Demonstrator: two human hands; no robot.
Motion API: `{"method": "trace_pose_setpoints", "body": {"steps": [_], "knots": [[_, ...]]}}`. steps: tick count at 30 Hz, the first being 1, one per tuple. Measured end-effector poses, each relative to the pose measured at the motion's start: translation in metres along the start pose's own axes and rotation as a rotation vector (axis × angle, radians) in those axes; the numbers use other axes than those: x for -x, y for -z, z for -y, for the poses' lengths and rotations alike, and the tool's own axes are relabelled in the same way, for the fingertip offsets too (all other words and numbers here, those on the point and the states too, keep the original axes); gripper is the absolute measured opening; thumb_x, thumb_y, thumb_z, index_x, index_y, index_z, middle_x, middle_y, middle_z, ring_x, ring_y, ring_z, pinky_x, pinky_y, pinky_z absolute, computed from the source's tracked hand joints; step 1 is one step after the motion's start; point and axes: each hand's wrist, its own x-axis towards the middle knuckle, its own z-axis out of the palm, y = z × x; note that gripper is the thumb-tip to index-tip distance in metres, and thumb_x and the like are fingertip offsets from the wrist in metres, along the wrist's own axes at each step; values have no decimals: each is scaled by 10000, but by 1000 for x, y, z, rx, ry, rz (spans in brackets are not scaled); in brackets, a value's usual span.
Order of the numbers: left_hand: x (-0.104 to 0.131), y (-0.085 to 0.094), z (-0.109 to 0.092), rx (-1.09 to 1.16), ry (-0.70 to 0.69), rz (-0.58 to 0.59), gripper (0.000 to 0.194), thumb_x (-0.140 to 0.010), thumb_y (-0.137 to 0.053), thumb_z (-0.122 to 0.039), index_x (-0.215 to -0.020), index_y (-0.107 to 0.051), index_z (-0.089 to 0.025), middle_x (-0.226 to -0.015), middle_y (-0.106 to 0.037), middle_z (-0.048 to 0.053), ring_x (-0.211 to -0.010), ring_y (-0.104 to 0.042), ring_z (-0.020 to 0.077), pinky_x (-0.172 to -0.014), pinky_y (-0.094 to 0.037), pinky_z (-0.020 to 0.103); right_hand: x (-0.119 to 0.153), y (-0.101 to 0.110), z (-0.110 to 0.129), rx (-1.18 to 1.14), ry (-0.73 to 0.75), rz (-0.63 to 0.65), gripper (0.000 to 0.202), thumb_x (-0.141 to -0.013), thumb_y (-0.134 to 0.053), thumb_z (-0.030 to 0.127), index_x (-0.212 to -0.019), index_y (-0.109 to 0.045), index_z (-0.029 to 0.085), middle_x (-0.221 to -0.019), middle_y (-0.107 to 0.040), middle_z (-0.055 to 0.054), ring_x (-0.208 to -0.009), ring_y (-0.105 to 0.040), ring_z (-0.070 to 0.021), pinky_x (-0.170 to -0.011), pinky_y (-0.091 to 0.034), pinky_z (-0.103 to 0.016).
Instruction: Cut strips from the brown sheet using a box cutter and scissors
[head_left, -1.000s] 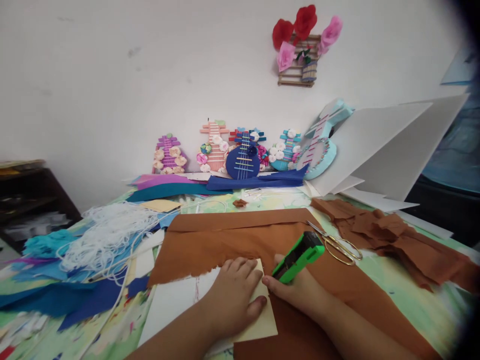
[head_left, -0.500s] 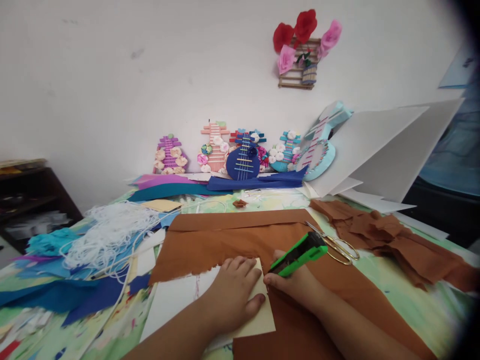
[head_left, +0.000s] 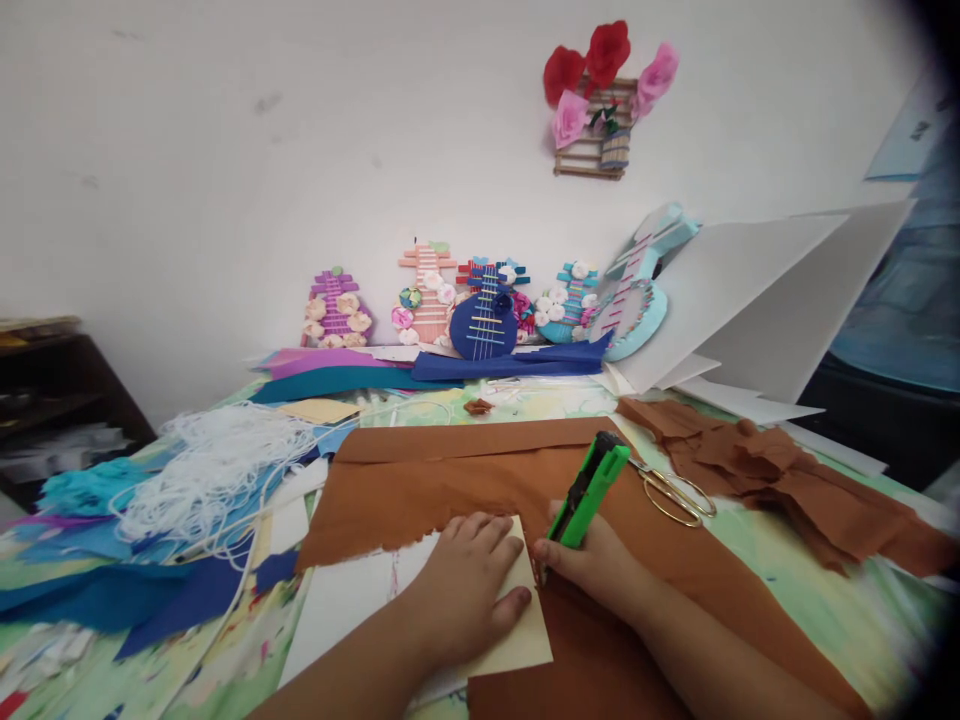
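My left hand (head_left: pixel 472 590) lies flat with fingers spread on a cream card (head_left: pixel 525 640), pressing it down over white paper (head_left: pixel 337 610). My right hand (head_left: pixel 600 570) is closed around a green and black utility knife (head_left: pixel 589 490). The knife stands steeply tilted, its lower tip close to the card's right edge, over a large brown sheet (head_left: pixel 465 490). The sheet's edge beside the white paper is ragged. Beyond my right hand, gold-handled scissors (head_left: pixel 675 498) lie partly on the brown sheet.
Tangled white cord (head_left: pixel 217 460) and blue sheets (head_left: pixel 90 590) lie on the left. Crumpled brown paper (head_left: pixel 772 470) is at right, near leaning white boards (head_left: pixel 735 300). Several small decorated string-instrument models, one dark blue (head_left: pixel 484 325), stand along the wall. Paper flowers (head_left: pixel 607 55) hang above.
The knife has turned from a low slant to a steeper, more upright angle in my right hand. My left hand stays on the card. The view has shifted slightly.
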Motion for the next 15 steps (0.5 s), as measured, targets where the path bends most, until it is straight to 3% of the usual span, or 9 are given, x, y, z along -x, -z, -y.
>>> {"method": "trace_pose_setpoints", "body": {"steps": [7,15], "knots": [[0,-1,-1,1,0,-30,323,-803,-454,-375,-1074,-496,-205,-1217,-454,57,-1055,-388,254,-887,-294,417,8,1,8,146,50,98,327,-686,-568,381,-592,-321,189,-541,-337,58,-506,-319,-78,-462,-275,-204],[0,0,-1,7,1,-11,316,-803,-448,-366,-1069,-493,-202,-1220,-446,58,-1061,-383,256,-888,-290,416,7,1,3,135,17,80,350,-683,-562,407,-592,-302,190,-534,-317,62,-501,-298,-75,-448,-255,-204]]}}
